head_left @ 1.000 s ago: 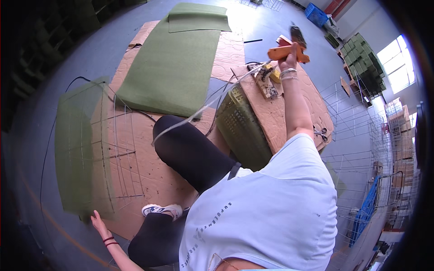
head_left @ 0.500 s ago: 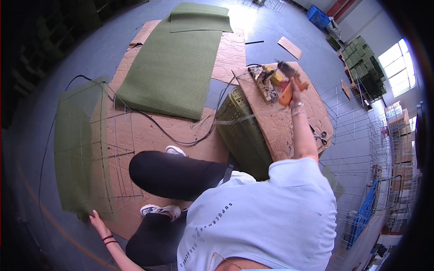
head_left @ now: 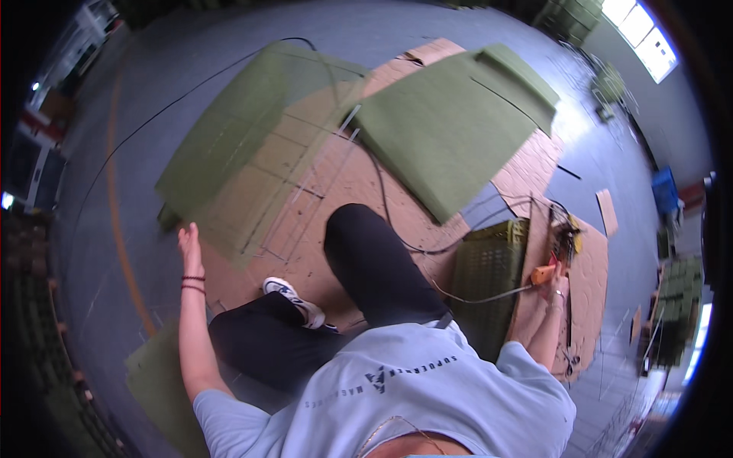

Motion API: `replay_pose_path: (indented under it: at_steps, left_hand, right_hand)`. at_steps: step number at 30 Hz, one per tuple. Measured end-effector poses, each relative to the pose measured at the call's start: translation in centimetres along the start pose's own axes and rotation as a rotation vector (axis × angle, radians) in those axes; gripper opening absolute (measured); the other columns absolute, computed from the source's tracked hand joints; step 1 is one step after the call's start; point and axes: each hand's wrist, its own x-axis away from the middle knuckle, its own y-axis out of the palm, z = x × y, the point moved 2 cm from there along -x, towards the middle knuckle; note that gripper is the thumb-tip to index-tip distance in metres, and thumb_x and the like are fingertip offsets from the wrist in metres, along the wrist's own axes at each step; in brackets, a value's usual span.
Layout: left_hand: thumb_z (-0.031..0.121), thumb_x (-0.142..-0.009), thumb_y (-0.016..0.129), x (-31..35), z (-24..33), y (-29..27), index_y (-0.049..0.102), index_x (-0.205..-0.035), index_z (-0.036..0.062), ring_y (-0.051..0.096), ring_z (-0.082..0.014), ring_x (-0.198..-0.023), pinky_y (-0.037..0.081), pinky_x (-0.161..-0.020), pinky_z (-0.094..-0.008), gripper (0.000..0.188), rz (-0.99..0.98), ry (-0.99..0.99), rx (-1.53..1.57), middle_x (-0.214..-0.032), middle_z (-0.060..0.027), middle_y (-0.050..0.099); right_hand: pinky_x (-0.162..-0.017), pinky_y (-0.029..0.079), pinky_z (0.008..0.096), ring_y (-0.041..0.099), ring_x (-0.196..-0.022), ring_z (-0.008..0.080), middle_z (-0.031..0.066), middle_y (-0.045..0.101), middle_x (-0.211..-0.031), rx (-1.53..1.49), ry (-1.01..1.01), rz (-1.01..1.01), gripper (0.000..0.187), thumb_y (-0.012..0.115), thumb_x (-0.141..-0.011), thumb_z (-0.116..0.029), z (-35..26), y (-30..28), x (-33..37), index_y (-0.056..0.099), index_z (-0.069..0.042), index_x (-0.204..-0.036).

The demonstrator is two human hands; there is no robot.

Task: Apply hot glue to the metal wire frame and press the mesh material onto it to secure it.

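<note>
My right hand [head_left: 560,284] is wrapped round the orange handle of a corded tool [head_left: 543,275], its exact kind unclear. The tool's head is by a dark-stained block and a yellow piece [head_left: 574,243] on a cardboard-topped crate. On the other side, my left hand [head_left: 191,246] is open with its fingers stretched out. It is beside the near corner of a thin green sheet [head_left: 221,145], partly see-through, which lies over a wire frame [head_left: 309,191]. Whether the fingers touch the sheet I cannot tell.
Flat cardboard [head_left: 366,179] covers the floor before me, with a larger green sheet [head_left: 450,114] on it. A black cable [head_left: 385,200] loops across. The green crate [head_left: 489,275] stands at my right, scissors [head_left: 569,362] on its cardboard top [head_left: 589,305]. More green sheet [head_left: 164,382] lies at lower left.
My view has turned left, so the scene sits further right. My right hand still holds the orange tool, closer to the cardboard top. My left hand's fingers now point up beside the sheet's corner.
</note>
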Motion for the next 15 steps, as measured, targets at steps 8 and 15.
replay_pose_path:
  at_steps: [8, 15]
  left_hand:
    - [0.037, -0.09, 0.04, 1.6, 8.1, 3.2, 0.029, -0.13, -0.0063, 0.025, -0.0331, -0.127, 0.022, -0.104, -0.0392, 0.059, 0.098, 0.612, -0.738, -0.136, -0.023, 0.028]
    - [0.049, -0.09, 0.029, 0.6, 3.9, 5.3, 0.027, -0.133, -0.0002, 0.013, -0.0269, -0.133, 0.016, -0.105, -0.045, 0.066, -0.006, 0.573, -0.79, -0.142, -0.0127, 0.022]
  right_hand:
    - [-0.078, 0.044, 0.0365, 0.058, -0.092, 0.0323, 0.0216, 0.057, -0.106, -0.246, -0.86, 0.46, 0.034, 0.037, -0.092, -0.021, -29.5, -10.6, 3.8, 0.052, 0.004, -0.11]
    - [-0.108, 0.014, 0.0373, 0.02, -0.132, 0.0273, 0.0173, 0.024, -0.14, -0.734, -1.405, -0.119, 0.065, 0.055, -0.081, -0.02, -58.4, -11.5, 24.1, 0.023, -0.002, -0.135]
